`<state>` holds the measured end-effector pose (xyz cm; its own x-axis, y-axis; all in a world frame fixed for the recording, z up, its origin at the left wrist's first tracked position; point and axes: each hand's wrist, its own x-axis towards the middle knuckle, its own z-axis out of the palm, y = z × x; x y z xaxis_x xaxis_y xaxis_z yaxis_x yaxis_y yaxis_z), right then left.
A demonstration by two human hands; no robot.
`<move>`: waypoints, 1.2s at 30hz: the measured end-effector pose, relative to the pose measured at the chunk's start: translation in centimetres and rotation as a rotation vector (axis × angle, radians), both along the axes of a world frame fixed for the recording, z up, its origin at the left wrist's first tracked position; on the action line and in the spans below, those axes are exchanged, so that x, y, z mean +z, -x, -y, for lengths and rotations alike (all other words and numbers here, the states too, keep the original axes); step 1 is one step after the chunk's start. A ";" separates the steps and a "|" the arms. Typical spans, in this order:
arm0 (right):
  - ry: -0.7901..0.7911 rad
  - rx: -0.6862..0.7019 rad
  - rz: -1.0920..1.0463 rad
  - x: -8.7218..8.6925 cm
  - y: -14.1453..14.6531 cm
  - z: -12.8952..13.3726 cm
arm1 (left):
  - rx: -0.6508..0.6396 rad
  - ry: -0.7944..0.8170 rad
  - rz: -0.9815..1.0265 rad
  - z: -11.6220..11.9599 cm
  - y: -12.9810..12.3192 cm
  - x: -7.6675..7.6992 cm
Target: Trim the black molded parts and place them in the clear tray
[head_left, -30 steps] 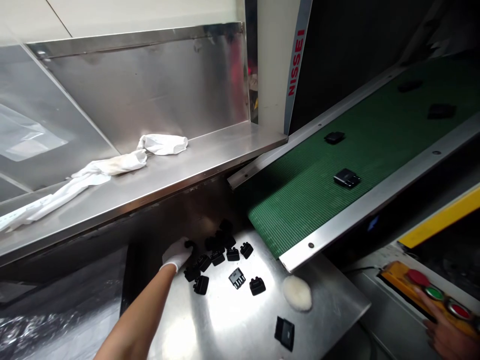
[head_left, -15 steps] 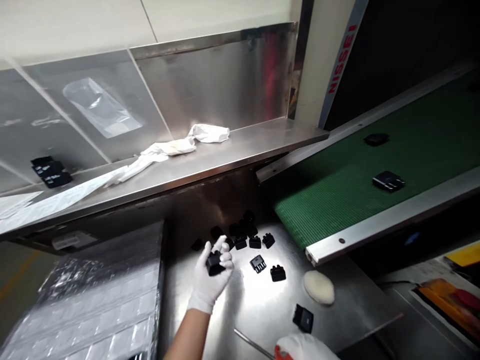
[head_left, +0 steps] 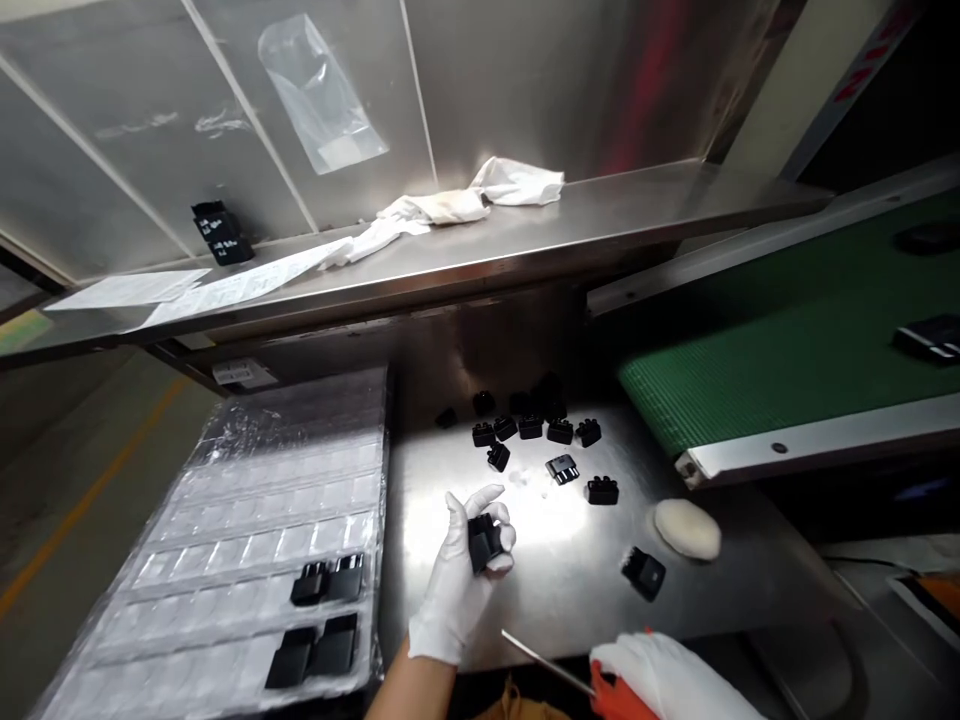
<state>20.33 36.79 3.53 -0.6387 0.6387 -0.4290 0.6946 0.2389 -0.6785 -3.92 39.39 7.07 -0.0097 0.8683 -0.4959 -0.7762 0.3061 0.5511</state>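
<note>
My left hand, gloved white, grips a black plastic part above the tabletop, near its front edge. My right hand clasps a red-handled tool at the front edge. More black parts lie scattered toward the back.

Steel bench, shiny, glare patch mid-surface. Cluster of small black plastic parts toward its back edge, under the shelf; a few strays nearer the middle, one with a lighter ribbed face. One larger black part alone near the right front. Pale oval pad toward the right edge, just beside the conveyor end. Clear blister tray at the bench's left edge, four black parts seated in its front rows. Steel shelf above the back: white cloth, paper sheets, black block at left.
</note>
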 end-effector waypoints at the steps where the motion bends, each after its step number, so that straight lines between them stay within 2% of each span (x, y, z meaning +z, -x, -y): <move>1: 0.019 0.011 0.008 0.4 0.2 0.2 | 0.014 0.022 -0.114 0.6 0.2 -0.5; 3: 0.022 0.007 -0.001 1.2 0.6 0.6 | 0.044 0.053 -0.271 1.8 0.7 -1.5; 7: 0.005 0.011 0.036 2.6 1.7 1.6 | 0.054 0.097 -0.414 4.7 1.9 -3.2; 10: 0.030 0.089 0.055 3.4 2.3 1.9 | 0.009 0.143 -0.514 7.3 2.2 -3.5; 14: 0.095 0.186 0.062 3.7 2.3 1.9 | -0.021 0.240 -0.726 11.0 0.9 -3.1; 17: 0.152 0.240 0.094 3.2 1.5 2.3 | -0.070 0.322 -0.913 13.4 -0.7 -3.7; 21: 0.208 0.340 0.185 2.2 0.0 3.2 | -0.153 0.367 -1.140 16.2 -2.0 -5.9; 25: 0.223 0.373 0.213 1.1 -1.4 3.6 | -0.247 0.349 -1.256 18.4 -2.5 -7.7; 28: 0.185 0.379 0.222 0.6 -2.1 3.5 | -0.314 0.292 -1.312 19.7 -2.7 -7.9; 32: 0.164 0.403 0.213 0.0 -2.4 3.5 | -0.420 0.171 -1.330 20.9 -2.7 -7.4; 36: 0.174 0.447 0.207 -0.2 -2.1 4.2 | -0.387 0.140 -1.278 21.7 -2.6 -7.2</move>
